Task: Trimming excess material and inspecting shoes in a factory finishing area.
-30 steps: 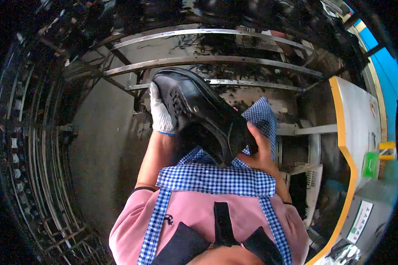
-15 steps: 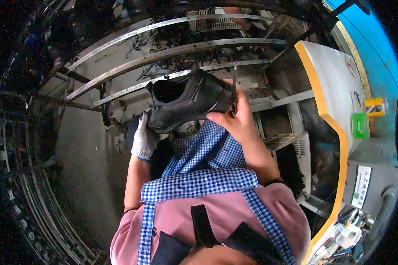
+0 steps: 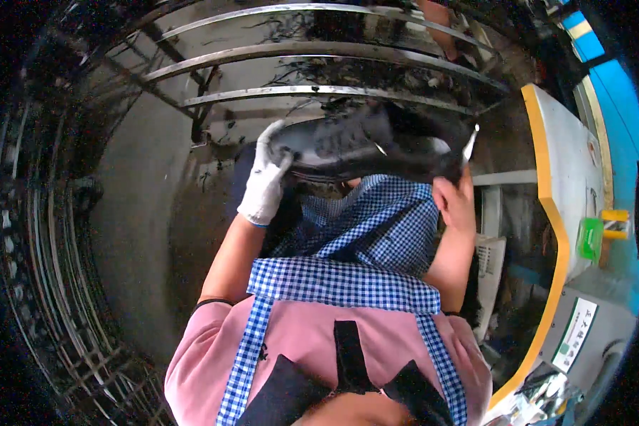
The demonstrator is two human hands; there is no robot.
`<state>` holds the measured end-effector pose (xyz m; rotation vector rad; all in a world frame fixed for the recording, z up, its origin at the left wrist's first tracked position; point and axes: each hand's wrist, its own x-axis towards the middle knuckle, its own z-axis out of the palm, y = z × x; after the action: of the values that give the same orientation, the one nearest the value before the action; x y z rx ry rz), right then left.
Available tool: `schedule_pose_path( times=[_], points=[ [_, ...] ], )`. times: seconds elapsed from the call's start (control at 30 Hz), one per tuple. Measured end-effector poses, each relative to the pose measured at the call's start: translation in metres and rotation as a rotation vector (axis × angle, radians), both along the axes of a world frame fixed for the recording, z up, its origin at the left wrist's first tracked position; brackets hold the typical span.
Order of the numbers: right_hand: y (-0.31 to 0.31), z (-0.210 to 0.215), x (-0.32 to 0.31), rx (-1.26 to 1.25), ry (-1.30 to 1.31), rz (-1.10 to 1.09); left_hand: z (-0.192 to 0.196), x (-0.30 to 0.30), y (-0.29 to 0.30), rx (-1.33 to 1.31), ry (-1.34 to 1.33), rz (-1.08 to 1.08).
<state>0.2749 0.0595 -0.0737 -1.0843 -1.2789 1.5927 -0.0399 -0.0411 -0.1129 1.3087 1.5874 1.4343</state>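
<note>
A black shoe [image 3: 351,145] is held level above my lap, its toe to the left and its opening to the right. My left hand [image 3: 266,177], in a white knit glove, is closed round the toe end, thumb on the upper. At the heel end is my bare right hand [image 3: 456,200], its fingers bent and partly hidden by the shoe. A thin, bright, blade-like tool [image 3: 470,145] sticks up from the right hand beside the heel; motion blurs it and its kind is unclear. A blue-and-white checked apron [image 3: 376,220] lies under the shoe.
Metal rack rails [image 3: 319,51] cross in front of me, with dark scraps on the floor behind. At the right is a white table [image 3: 568,149] with a yellow edge, holding a green container [image 3: 589,239]. More racks stand at the left. Part of another person's limb [image 3: 439,28] shows at the far side.
The shoe has been turned round: its toe now points left and its opening right. My left hand has moved to the toe, my right hand to the heel end. Both have shifted right.
</note>
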Motion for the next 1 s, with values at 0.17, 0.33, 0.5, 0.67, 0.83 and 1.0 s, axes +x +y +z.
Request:
schedule_pose_path(
  times=[0.17, 0.33, 0.5, 0.67, 0.83, 1.0],
  points=[
    [-0.017, -0.02, 0.019, 0.12, -0.336, 0.14, 0.052, 0.033, -0.016, 0.112, -0.604, -0.124],
    [-0.02, -0.068, 0.051, 0.456, -0.443, 0.2, 0.06, 0.043, -0.015, 0.143, -0.525, -0.185],
    [-0.027, -0.089, 0.064, 0.287, -0.504, 0.184, 0.063, 0.045, -0.011, 0.117, -0.517, -0.244],
    [-0.018, -0.034, 0.035, 0.512, -0.312, -0.094, 0.055, 0.036, -0.006, 0.141, -0.668, -0.307],
    [-0.046, 0.033, 0.016, 0.163, 0.002, -0.063, 0.051, 0.023, 0.004, 0.217, -0.742, -0.368],
    [-0.053, -0.016, 0.036, 0.491, -0.333, 0.138, 0.024, 0.019, 0.036, 0.069, -0.634, -0.233]
  ],
)
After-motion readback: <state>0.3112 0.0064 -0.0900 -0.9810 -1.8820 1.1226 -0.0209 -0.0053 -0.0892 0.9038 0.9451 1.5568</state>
